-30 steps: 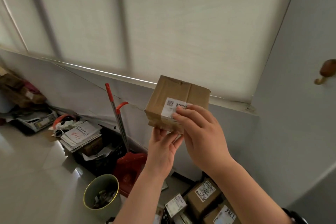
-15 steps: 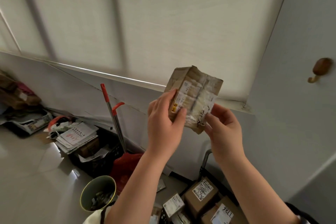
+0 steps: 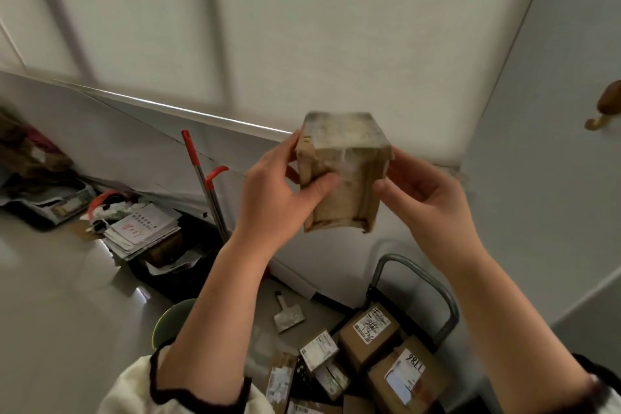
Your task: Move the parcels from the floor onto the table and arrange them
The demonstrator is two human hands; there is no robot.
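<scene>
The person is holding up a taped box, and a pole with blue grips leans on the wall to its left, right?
Not quite. The head view shows the grips on the pole are red, not blue. The rest holds: the box is held up, and the pole leans on the wall to its left.

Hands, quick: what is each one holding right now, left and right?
Left hand: closed on the taped parcel, thumb across its front.
Right hand: closed on the same parcel, fingers at its right edge.
</scene>
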